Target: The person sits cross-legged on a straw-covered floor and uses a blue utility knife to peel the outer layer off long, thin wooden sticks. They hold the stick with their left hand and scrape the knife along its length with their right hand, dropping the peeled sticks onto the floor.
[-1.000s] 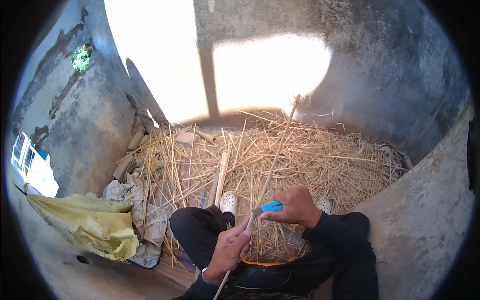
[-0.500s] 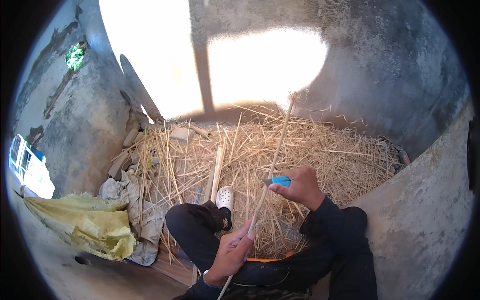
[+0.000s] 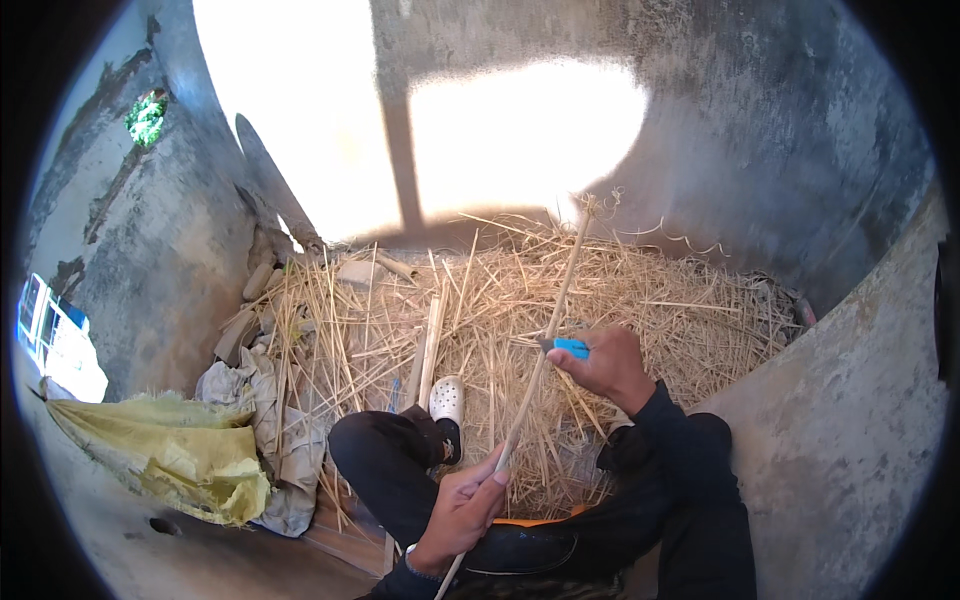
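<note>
A long, thin, pale stick slants from my lap up and away to the far side, with thin curled shavings at its far tip. My left hand is closed around its lower part, thumb on top, above my dark trousers. Higher up, my right hand grips a small knife with a bright blue handle. Its short dark blade lies against the stick, or very close to it; the exact contact is too small to tell.
Straw-like shavings cover the floor ahead. My white clog stands beside some upright split strips. A torn yellow cloth and a pale crumpled sack lie at left. Grey concrete walls enclose the spot.
My right hand with the knife has shifted slightly away and to the right, up along the stick. My left hand keeps its hold in nearly the same place.
</note>
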### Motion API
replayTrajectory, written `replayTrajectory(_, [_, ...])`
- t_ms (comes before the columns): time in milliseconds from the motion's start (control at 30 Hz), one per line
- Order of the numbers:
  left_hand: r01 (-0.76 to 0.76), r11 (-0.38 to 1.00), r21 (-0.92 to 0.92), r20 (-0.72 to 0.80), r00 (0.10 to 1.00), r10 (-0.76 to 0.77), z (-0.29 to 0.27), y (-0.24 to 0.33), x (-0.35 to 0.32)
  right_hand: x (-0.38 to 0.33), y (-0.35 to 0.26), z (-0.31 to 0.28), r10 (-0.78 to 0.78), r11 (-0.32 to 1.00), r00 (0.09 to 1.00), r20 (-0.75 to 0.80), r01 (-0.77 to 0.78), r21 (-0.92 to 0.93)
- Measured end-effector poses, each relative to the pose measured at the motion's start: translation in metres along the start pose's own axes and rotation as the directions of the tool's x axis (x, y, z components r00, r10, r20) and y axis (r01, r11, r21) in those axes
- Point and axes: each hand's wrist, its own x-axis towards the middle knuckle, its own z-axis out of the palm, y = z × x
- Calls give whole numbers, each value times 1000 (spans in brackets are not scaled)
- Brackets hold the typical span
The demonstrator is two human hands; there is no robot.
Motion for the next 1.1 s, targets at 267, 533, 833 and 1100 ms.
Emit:
replayTrajectory(267, [21, 996, 82, 24, 999, -24, 11, 6, -5, 15, 18, -9, 133, 991, 990, -56, -131, 42])
replayTrajectory(533, [-29, 991, 130, -1, 1000, 30, 0, 4, -2, -17, -17, -3, -113, 993, 993, 25, 112, 24])
replayTrajectory(833, [-173, 907, 384, -60, 976, 212, -2, 8, 10, -36, -36, 5, -244, 969, 963, 114, 247, -9])
replayTrajectory(1100, [-163, 869, 468, -101, 967, 235, -5, 7, 9, -18, -22, 7, -83, 996, 995, 50, 82, 29])
